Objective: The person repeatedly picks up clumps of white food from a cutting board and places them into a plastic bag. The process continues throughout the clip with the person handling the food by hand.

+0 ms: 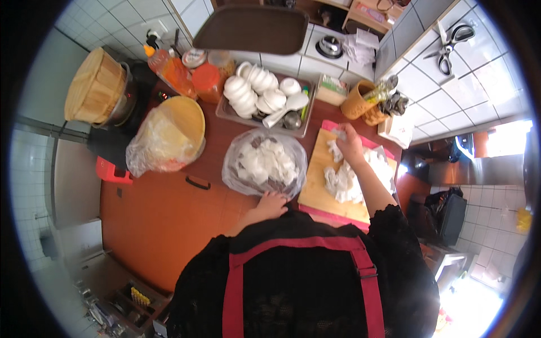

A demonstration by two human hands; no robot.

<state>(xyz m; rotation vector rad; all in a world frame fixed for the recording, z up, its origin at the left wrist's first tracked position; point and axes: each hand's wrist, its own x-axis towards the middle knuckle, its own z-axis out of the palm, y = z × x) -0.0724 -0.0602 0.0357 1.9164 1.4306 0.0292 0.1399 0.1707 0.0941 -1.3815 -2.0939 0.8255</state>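
Note:
My left hand (272,205) lies at the near rim of a bowl-shaped container lined with a clear plastic bag (230,162). Its fingers touch the bag's edge; whether they grip it is unclear. White, crumpled, thin pieces (268,162) fill the middle of the bag. To the right, my right hand (351,143) reaches over a wooden cutting board (315,177), fingers bent around a small pale piece (338,133) near the far left corner. More white crumpled pieces (344,181) are heaped on the board, partly hidden by my forearm. Pink material (334,217) shows under the board.
Behind the bag stands a metal tray (219,112) of white bowls (241,95) and spoons. Left are a plastic-covered round basket (162,139), sauce bottles (173,74) and a wood-lidded pot (95,86). Utensil holders (357,101) stand at the back right. Scissors (449,48) hang on the wall.

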